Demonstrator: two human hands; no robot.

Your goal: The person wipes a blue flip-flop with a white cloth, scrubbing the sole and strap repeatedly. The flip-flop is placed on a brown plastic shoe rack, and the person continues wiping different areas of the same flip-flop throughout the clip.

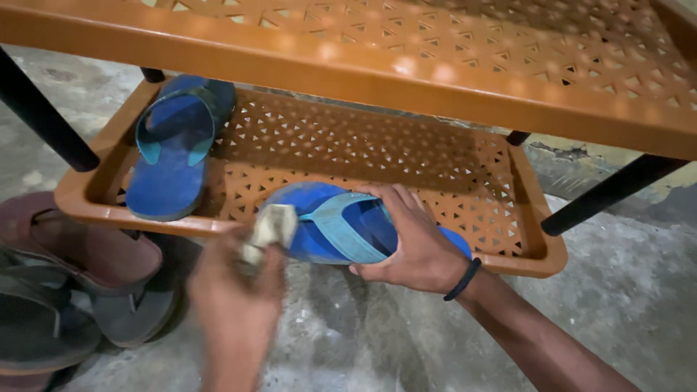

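Nearest, the left hand (236, 297) is blurred, closed around a crumpled pale cloth (268, 231) pressed to the toe of a blue flip-flop (341, 225). The right hand (414, 243), a dark band at its wrist, grips that flip-flop's heel side, holding it over the front rim of the lower orange shelf (363, 156). Bare, rough concrete floor (624, 290) lies open to the right; brown and grey sandals (80, 290) crowd the left. Farther back, a second blue flip-flop (170, 156) lies flat on the perforated plastic shelf, under the upper shelf (406, 69).
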